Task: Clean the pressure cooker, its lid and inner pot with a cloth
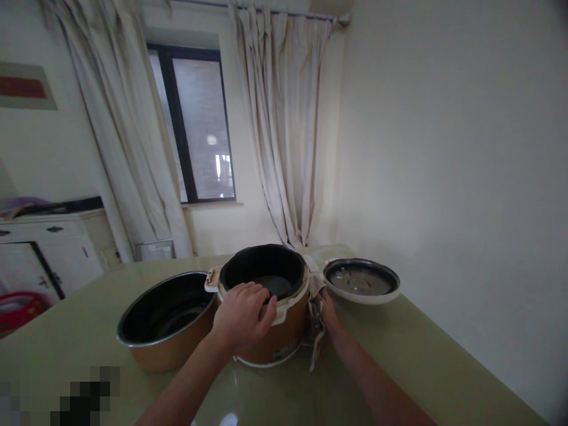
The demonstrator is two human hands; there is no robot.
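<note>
An electric pressure cooker body (293,331), brown-orange with a white rim and a black inside, stands upright on the table. My left hand (246,313) is closed over its near rim, fingers curled over the top edge. At the cooker's right side, my right hand (328,310) grips a crumpled, stained cloth (316,313) that rests against the rim and hangs down the wall. The fingers of that hand are partly hidden by the cloth. Just left of the cooker, a brown-orange inner pot (155,352) with a dark inside and silver rim is tilted.
A round lid (361,284) lies underside up to the right of the cooker, near the wall. The greenish table (355,367) has a glossy top. Beyond it are curtains (284,118), a window (202,118) and a white cabinet (66,242). A red basket (22,316) stands at far left.
</note>
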